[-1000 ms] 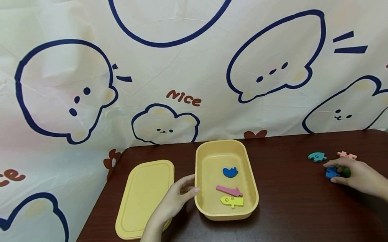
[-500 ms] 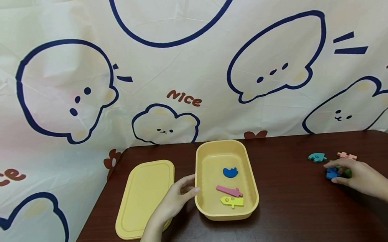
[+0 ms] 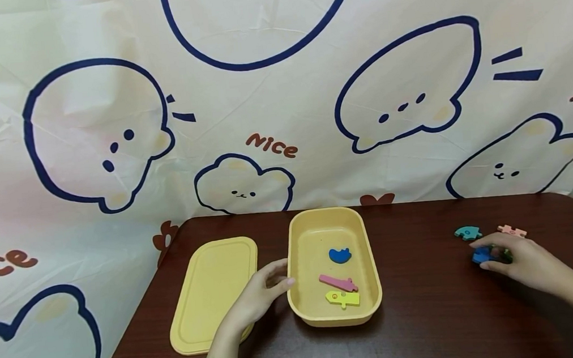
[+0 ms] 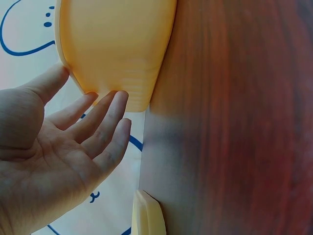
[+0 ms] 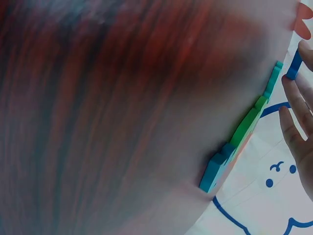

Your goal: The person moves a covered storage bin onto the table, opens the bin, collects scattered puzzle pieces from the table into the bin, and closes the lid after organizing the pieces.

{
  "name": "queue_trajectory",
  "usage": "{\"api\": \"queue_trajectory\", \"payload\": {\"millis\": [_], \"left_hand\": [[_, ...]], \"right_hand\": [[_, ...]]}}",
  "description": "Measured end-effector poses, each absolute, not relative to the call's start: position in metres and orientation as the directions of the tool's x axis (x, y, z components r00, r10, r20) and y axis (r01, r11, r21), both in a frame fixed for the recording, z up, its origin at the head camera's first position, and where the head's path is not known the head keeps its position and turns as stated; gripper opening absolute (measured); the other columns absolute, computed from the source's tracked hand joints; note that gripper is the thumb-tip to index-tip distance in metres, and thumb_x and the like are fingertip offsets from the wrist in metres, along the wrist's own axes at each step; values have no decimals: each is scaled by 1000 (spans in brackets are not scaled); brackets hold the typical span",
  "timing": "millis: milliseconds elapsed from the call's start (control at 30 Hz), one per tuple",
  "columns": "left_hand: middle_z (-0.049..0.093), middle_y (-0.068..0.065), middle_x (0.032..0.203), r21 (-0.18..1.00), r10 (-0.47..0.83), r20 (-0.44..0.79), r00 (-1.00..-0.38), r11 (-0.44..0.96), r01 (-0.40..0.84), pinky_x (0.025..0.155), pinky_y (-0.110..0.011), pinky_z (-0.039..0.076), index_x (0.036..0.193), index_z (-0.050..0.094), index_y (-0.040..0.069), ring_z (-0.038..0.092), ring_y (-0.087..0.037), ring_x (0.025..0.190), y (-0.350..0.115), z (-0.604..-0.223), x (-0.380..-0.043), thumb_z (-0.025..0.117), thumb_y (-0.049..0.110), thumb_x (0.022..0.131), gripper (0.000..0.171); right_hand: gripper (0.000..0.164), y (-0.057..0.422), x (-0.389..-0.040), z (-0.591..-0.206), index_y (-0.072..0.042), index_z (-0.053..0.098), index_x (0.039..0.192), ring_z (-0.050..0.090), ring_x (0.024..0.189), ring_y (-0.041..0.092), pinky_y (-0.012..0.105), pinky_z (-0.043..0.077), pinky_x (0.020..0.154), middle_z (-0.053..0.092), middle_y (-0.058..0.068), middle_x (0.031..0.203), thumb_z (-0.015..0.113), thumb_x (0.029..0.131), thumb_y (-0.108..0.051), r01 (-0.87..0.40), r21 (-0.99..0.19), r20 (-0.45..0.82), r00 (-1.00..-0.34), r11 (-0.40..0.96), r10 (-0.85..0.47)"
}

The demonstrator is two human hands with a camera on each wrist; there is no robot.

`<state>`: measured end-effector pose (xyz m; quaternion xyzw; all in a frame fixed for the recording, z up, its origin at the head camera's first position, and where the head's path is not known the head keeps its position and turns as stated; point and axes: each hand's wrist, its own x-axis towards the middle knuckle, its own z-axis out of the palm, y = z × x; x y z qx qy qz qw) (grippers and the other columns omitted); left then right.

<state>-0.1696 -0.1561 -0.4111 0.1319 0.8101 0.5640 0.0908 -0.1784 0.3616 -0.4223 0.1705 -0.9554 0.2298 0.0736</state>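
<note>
My right hand (image 3: 526, 260) pinches a blue puzzle piece (image 3: 482, 254) between thumb and fingers; in the right wrist view the blue piece (image 5: 294, 65) is up off the table. Below it lie a green puzzle piece (image 5: 248, 125), another blue one (image 5: 213, 171) and a teal one (image 5: 273, 81). Beyond the hand in the head view is a pink puzzle piece (image 3: 511, 231). My left hand (image 3: 262, 292) rests its fingertips on the side of a yellow box (image 3: 376, 285), fingers spread and relaxed. Inside the box lie a blue piece (image 3: 340, 255), a pink one (image 3: 339, 283) and a yellow one (image 3: 343, 298).
Left of the box lies its flat yellow lid (image 3: 214, 293), partly behind my left forearm. A dark brown wooden table (image 3: 425, 303) bears everything. A white cloth with cartoon drawings (image 3: 311, 114) hangs behind the table's far edge.
My right hand has moved slightly left with the blue puzzle piece, leaving the green piece behind. The left hand and the box have not moved.
</note>
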Motion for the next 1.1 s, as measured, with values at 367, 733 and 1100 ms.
{"api": "queue_trajectory", "payload": {"millis": [367, 733, 1100], "left_hand": [[54, -26, 136, 937, 317, 6, -948, 328, 116, 96, -49, 47, 141, 47, -7, 57, -37, 119, -155, -411, -170, 62, 12, 99, 49], [54, -27, 136, 934, 317, 14, -948, 333, 125, 97, -50, 47, 140, 48, -7, 58, -37, 118, -156, -412, -171, 63, 12, 99, 49], [53, -25, 137, 933, 316, 3, -949, 340, 116, 97, -49, 47, 142, 47, -6, 57, -37, 119, -156, -412, -171, 63, 14, 99, 49]], "right_hand": [[34, 350, -177, -418, -10, 71, 113, 54, 80, 1, 25, 49, 66, 63, -9, 96, 83, 81, -15, -412, -401, 260, -908, 818, -329], [38, 332, -171, -414, -14, 69, 115, 58, 83, 0, 26, 50, 68, 66, -9, 101, 83, 81, -18, -433, -384, 288, -895, 816, -339], [40, 315, -169, -410, -14, 70, 115, 59, 83, 1, 26, 51, 65, 67, -3, 105, 85, 78, -13, -478, -367, 308, -872, 798, -380]]}}
